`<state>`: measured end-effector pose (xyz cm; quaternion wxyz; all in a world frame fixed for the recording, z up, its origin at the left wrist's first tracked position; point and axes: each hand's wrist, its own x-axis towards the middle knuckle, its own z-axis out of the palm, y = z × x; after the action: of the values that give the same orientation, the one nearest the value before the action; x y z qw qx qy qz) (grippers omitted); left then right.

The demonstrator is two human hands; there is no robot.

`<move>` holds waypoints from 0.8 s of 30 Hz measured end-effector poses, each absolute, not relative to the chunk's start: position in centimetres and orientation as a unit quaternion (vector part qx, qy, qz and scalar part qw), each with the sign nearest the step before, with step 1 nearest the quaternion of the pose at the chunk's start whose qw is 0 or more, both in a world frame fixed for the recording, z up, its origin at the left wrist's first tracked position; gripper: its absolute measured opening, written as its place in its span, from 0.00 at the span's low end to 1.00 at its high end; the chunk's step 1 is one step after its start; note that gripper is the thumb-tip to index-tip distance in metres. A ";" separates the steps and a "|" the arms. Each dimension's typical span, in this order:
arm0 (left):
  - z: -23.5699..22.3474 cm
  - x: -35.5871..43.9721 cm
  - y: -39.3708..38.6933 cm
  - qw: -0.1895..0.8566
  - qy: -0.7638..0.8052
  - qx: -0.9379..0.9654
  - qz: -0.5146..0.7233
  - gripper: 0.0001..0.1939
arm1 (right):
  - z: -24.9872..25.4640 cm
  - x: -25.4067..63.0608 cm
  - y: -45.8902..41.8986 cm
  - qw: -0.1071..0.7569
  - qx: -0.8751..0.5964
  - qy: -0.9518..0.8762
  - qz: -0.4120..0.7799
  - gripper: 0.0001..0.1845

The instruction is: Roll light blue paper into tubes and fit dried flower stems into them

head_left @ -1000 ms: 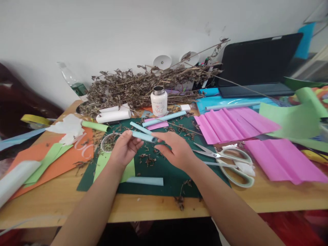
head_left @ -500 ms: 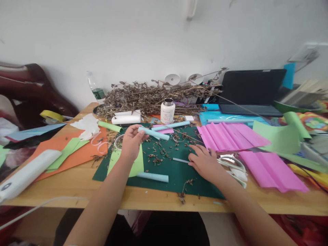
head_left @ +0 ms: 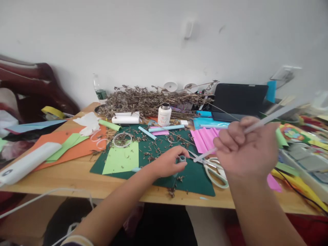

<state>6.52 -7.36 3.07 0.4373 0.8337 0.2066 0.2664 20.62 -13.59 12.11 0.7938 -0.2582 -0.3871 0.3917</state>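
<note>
My left hand [head_left: 174,160] is closed around a rolled light blue paper tube [head_left: 182,158], its open end showing between thumb and fingers above the green cutting mat [head_left: 151,147]. My right hand [head_left: 246,150], raised on the right and close to the camera, grips a long, thin, translucent white stick [head_left: 269,118]. The stick slants from upper right down to a tip near the tube, apart from it. Scissors [head_left: 214,171] with pale handles lie open between the hands. Farther back are a thin blue paper tube [head_left: 147,133] and a longer one [head_left: 166,128].
Dried stems [head_left: 143,99] pile up along the wall behind a white bottle [head_left: 164,114]. A laptop [head_left: 238,100] and pink paper [head_left: 203,139] are at the right. Green paper [head_left: 121,157], orange paper [head_left: 51,145] and a white corded device [head_left: 30,164] lie left.
My left hand has moved right and down with the blue tube, now turned end-up. My right hand has picked the white stick off the mat and lifted it up to the right.
</note>
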 end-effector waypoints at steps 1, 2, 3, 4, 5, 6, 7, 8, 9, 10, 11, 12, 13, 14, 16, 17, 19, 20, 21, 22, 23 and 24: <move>2.7 6.7 -7.4 0.459 0.209 0.822 0.263 0.06 | 12.2 20.0 -13.8 0.785 -0.252 -0.401 0.400 0.16; 2.4 6.8 -7.4 0.482 0.210 0.811 0.258 0.06 | 12.1 19.5 -13.8 0.776 -0.245 -0.415 0.406 0.18; 2.0 6.9 -7.5 0.493 0.209 0.804 0.258 0.07 | 12.0 19.2 -13.9 0.769 -0.238 -0.426 0.413 0.20; 1.7 7.0 -7.5 0.496 0.203 0.800 0.270 0.08 | 11.9 18.9 -13.8 0.763 -0.231 -0.433 0.421 0.21; 1.3 7.0 -7.7 0.498 0.195 0.795 0.287 0.08 | 11.7 18.8 -13.7 0.757 -0.224 -0.438 0.429 0.22; 1.1 7.1 -7.8 0.495 0.188 0.790 0.309 0.09 | 11.7 18.7 -13.6 0.752 -0.219 -0.442 0.438 0.23; 0.8 7.2 -8.0 0.492 0.183 0.783 0.333 0.09 | 11.6 18.7 -13.5 0.746 -0.215 -0.446 0.445 0.23; 0.5 7.3 -8.2 0.491 0.178 0.776 0.355 0.10 | 11.6 18.6 -13.4 0.740 -0.210 -0.452 0.452 0.24; 0.3 7.4 -8.3 0.490 0.175 0.768 0.374 0.11 | 11.6 18.5 -13.3 0.733 -0.207 -0.458 0.458 0.24; 0.0 7.5 -8.5 0.491 0.174 0.760 0.388 0.12 | 11.6 18.4 -13.2 0.726 -0.204 -0.465 0.463 0.24; -0.2 7.6 -8.6 0.495 0.174 0.752 0.398 0.14 | 11.5 18.2 -13.1 0.720 -0.202 -0.471 0.468 0.24; -0.4 7.7 -8.7 0.502 0.177 0.744 0.404 0.15 | 11.4 18.0 -13.0 0.715 -0.201 -0.474 0.474 0.24; -0.6 7.7 -8.7 0.510 0.185 0.736 0.406 0.16 | 11.2 17.8 -12.9 0.710 -0.201 -0.475 0.479 0.24; -0.7 7.7 -8.8 0.514 0.198 0.729 0.406 0.15 | 11.1 17.7 -12.8 0.706 -0.201 -0.476 0.484 0.24; -0.8 7.6 -8.7 0.518 0.228 0.726 0.391 0.12 | 10.7 17.4 -12.7 0.699 -0.204 -0.480 0.489 0.25; -0.8 7.5 -8.7 0.518 0.238 0.730 0.377 0.11 | 10.6 17.2 -12.7 0.696 -0.207 -0.485 0.487 0.25; -0.7 7.4 -8.7 0.516 0.247 0.741 0.351 0.13 | 10.4 17.0 -12.6 0.689 -0.216 -0.498 0.480 0.25; -0.7 7.4 -8.6 0.514 0.249 0.745 0.344 0.14 | 10.4 16.9 -12.6 0.687 -0.220 -0.505 0.474 0.25; -0.7 7.5 -8.6 0.510 0.249 0.749 0.341 0.14 | 10.4 16.8 -12.6 0.685 -0.224 -0.511 0.469 0.25; -0.8 7.5 -8.6 0.503 0.250 0.753 0.341 0.14 | 10.4 16.7 -12.6 0.684 -0.227 -0.515 0.464 0.25; -0.9 7.6 -8.6 0.497 0.251 0.757 0.342 0.14 | 10.5 16.6 -12.6 0.684 -0.228 -0.518 0.461 0.25; -0.9 7.7 -8.6 0.492 0.252 0.759 0.343 0.13 | 10.5 16.5 -12.6 0.684 -0.227 -0.519 0.459 0.24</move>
<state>7.68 -8.57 -0.95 0.4921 0.7594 0.2515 0.3434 16.54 -12.55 10.47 0.6840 -0.2273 -0.5192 0.4593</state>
